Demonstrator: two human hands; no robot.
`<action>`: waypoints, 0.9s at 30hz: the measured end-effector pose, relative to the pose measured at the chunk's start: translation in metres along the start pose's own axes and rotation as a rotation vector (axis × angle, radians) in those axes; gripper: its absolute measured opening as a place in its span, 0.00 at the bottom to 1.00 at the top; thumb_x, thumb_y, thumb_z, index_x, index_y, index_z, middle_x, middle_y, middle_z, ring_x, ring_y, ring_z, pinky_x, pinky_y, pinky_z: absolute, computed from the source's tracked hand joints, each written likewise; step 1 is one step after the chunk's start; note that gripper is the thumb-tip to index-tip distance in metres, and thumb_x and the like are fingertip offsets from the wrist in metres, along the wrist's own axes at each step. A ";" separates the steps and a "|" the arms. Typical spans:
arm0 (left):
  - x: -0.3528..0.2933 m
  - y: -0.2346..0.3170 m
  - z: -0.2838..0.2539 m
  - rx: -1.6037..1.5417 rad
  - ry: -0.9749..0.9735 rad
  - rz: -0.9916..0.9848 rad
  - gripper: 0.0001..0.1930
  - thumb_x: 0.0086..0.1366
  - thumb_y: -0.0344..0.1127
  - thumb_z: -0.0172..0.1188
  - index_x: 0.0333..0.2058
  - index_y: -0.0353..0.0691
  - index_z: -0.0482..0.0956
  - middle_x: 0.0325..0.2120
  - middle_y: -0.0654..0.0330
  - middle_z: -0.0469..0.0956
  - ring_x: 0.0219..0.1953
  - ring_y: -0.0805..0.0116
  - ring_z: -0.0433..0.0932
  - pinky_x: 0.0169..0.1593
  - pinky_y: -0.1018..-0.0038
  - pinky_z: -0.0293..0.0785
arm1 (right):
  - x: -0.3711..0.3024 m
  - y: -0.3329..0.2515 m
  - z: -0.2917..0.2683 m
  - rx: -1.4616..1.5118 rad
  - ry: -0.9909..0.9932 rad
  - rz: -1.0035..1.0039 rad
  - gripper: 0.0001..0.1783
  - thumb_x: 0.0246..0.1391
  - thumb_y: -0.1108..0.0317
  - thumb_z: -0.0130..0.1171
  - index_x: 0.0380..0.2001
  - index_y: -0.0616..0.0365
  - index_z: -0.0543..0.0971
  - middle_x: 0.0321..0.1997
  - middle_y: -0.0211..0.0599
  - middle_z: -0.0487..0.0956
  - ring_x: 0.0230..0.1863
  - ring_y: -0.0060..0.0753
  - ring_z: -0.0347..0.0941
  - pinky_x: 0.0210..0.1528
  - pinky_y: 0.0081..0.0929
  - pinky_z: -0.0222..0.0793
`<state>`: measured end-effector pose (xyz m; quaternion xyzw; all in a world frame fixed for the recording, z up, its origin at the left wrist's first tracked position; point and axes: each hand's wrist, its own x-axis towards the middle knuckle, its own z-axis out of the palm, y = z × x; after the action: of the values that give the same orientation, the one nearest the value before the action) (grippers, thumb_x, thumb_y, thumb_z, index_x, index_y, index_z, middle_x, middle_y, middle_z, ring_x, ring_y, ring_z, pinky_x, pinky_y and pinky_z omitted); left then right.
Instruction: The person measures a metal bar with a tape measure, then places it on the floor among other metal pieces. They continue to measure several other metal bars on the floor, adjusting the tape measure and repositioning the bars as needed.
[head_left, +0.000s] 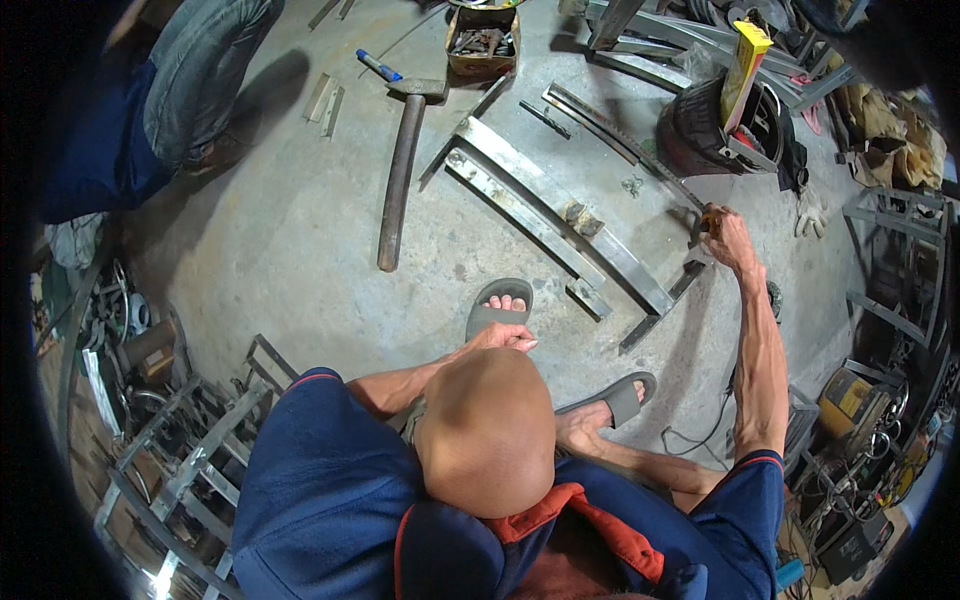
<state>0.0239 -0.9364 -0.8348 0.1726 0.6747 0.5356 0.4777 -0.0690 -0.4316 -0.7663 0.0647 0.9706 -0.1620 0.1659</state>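
My right hand (732, 243) is closed round a small orange-brown object (711, 221) at the right, mostly hidden by my fingers. A thin, dark strip (672, 181) runs from it toward a narrow metal bar (592, 122) on the floor. Below that hand lies the end of a flat dark steel bar (660, 308). My left hand (503, 338) is curled by my knee, above my sandal (484, 301); whether anything is in it I cannot make out. Between my hands and the bar lie a long steel channel (545, 190) with a small rusty block (583, 219) on it, and a drilled steel bar (520, 220).
A long-handled hammer (400, 185) lies left of the steel pieces, near a blue marker (379, 65). Farther off stand a box of metal bits (483, 62) and a black bucket (690, 130). Another person's leg (205, 80) is at upper left. Metal frames (190, 470) crowd the lower left.
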 end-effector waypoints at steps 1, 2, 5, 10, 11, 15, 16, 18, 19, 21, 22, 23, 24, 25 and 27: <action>0.000 0.000 0.000 -0.004 -0.005 -0.013 0.14 0.75 0.38 0.55 0.44 0.31 0.80 0.19 0.59 0.76 0.21 0.72 0.76 0.28 0.75 0.72 | -0.001 0.000 0.000 0.026 0.000 -0.010 0.19 0.40 0.75 0.62 0.41 0.66 0.79 0.38 0.61 0.79 0.45 0.65 0.75 0.50 0.51 0.72; -0.001 -0.001 -0.001 -0.040 -0.015 -0.042 0.14 0.75 0.38 0.55 0.44 0.31 0.80 0.18 0.59 0.76 0.21 0.72 0.76 0.28 0.75 0.71 | -0.002 0.000 -0.001 0.051 0.002 -0.025 0.20 0.40 0.75 0.62 0.41 0.66 0.79 0.38 0.61 0.79 0.45 0.65 0.75 0.50 0.51 0.72; -0.001 -0.004 0.001 -0.028 -0.008 -0.043 0.13 0.75 0.38 0.55 0.44 0.31 0.80 0.18 0.59 0.76 0.21 0.72 0.77 0.28 0.75 0.71 | -0.006 0.002 -0.003 0.016 -0.028 0.014 0.21 0.41 0.75 0.64 0.44 0.65 0.78 0.40 0.61 0.80 0.46 0.65 0.75 0.51 0.50 0.72; -0.001 -0.007 0.002 -0.028 0.000 0.011 0.14 0.75 0.38 0.54 0.43 0.32 0.80 0.18 0.58 0.77 0.21 0.72 0.76 0.27 0.75 0.71 | -0.011 0.010 -0.001 0.031 -0.019 0.052 0.26 0.42 0.74 0.67 0.49 0.64 0.77 0.45 0.62 0.79 0.47 0.66 0.75 0.52 0.50 0.72; -0.001 -0.006 0.002 -0.061 -0.001 0.024 0.14 0.75 0.38 0.55 0.43 0.32 0.80 0.18 0.58 0.77 0.21 0.72 0.76 0.27 0.75 0.70 | -0.011 0.012 0.000 0.014 -0.024 0.053 0.26 0.42 0.74 0.68 0.49 0.64 0.77 0.46 0.62 0.79 0.47 0.66 0.75 0.52 0.50 0.72; 0.000 0.003 -0.003 -0.076 -0.006 -0.043 0.13 0.76 0.38 0.55 0.44 0.32 0.80 0.18 0.58 0.77 0.21 0.72 0.76 0.27 0.75 0.70 | -0.010 0.018 0.002 -0.040 -0.044 0.036 0.27 0.42 0.74 0.69 0.49 0.65 0.76 0.45 0.63 0.78 0.47 0.66 0.75 0.52 0.51 0.71; -0.001 0.006 -0.003 -0.074 -0.005 -0.062 0.13 0.75 0.39 0.55 0.44 0.32 0.80 0.19 0.58 0.77 0.21 0.72 0.76 0.27 0.75 0.71 | -0.011 0.019 0.003 -0.020 -0.026 0.017 0.27 0.42 0.74 0.69 0.49 0.65 0.76 0.44 0.63 0.78 0.47 0.66 0.75 0.52 0.51 0.71; 0.000 0.009 -0.004 -0.056 0.001 -0.075 0.13 0.75 0.39 0.55 0.44 0.32 0.80 0.19 0.58 0.77 0.21 0.73 0.76 0.26 0.75 0.70 | -0.015 0.021 0.003 -0.004 -0.018 0.042 0.26 0.42 0.74 0.68 0.48 0.65 0.76 0.43 0.62 0.78 0.46 0.67 0.74 0.51 0.52 0.71; 0.001 0.010 -0.004 -0.042 -0.003 -0.085 0.13 0.75 0.39 0.55 0.44 0.32 0.80 0.19 0.58 0.78 0.21 0.73 0.76 0.25 0.75 0.70 | -0.014 0.022 0.003 0.001 -0.003 0.045 0.26 0.42 0.74 0.68 0.48 0.65 0.77 0.42 0.62 0.78 0.46 0.67 0.74 0.51 0.52 0.71; 0.001 0.012 -0.005 -0.038 -0.023 -0.106 0.13 0.76 0.38 0.55 0.45 0.32 0.80 0.19 0.58 0.78 0.19 0.73 0.74 0.22 0.76 0.68 | -0.017 0.023 0.006 0.018 0.034 0.060 0.25 0.41 0.74 0.68 0.47 0.65 0.77 0.40 0.62 0.78 0.45 0.67 0.73 0.50 0.52 0.70; 0.000 0.013 -0.006 -0.059 -0.025 -0.104 0.13 0.76 0.38 0.55 0.46 0.32 0.79 0.19 0.58 0.78 0.18 0.73 0.74 0.21 0.76 0.67 | -0.017 0.024 0.008 0.024 0.024 0.047 0.25 0.42 0.73 0.68 0.47 0.65 0.77 0.40 0.62 0.78 0.45 0.67 0.73 0.50 0.52 0.70; 0.001 0.014 -0.006 -0.128 -0.019 -0.080 0.13 0.76 0.39 0.54 0.46 0.33 0.79 0.19 0.58 0.78 0.16 0.74 0.72 0.19 0.77 0.66 | -0.016 0.025 0.010 0.030 0.010 0.038 0.25 0.42 0.73 0.68 0.47 0.65 0.77 0.40 0.62 0.78 0.46 0.67 0.74 0.50 0.52 0.70; 0.000 0.016 -0.005 -0.152 -0.025 -0.098 0.14 0.76 0.39 0.54 0.46 0.33 0.80 0.20 0.57 0.79 0.18 0.73 0.73 0.23 0.75 0.67 | -0.018 0.026 0.012 0.040 -0.003 0.038 0.24 0.42 0.72 0.68 0.47 0.66 0.77 0.40 0.62 0.78 0.46 0.68 0.74 0.51 0.52 0.70; -0.001 0.019 -0.005 -0.175 -0.030 -0.117 0.14 0.76 0.39 0.54 0.46 0.33 0.80 0.21 0.57 0.79 0.20 0.72 0.74 0.26 0.74 0.68 | -0.017 0.027 0.014 0.020 -0.002 0.035 0.26 0.42 0.73 0.68 0.48 0.65 0.77 0.41 0.62 0.79 0.46 0.66 0.74 0.51 0.51 0.71; -0.003 0.025 -0.008 -0.070 -0.039 -0.194 0.15 0.75 0.41 0.55 0.44 0.34 0.81 0.22 0.57 0.81 0.27 0.68 0.78 0.38 0.69 0.72 | -0.015 0.029 0.018 -0.013 0.002 0.052 0.28 0.42 0.74 0.68 0.51 0.65 0.77 0.43 0.61 0.79 0.46 0.64 0.76 0.52 0.48 0.72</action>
<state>0.0117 -0.9338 -0.8115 0.0998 0.6598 0.5066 0.5460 -0.0440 -0.4118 -0.7854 0.0888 0.9698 -0.1512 0.1696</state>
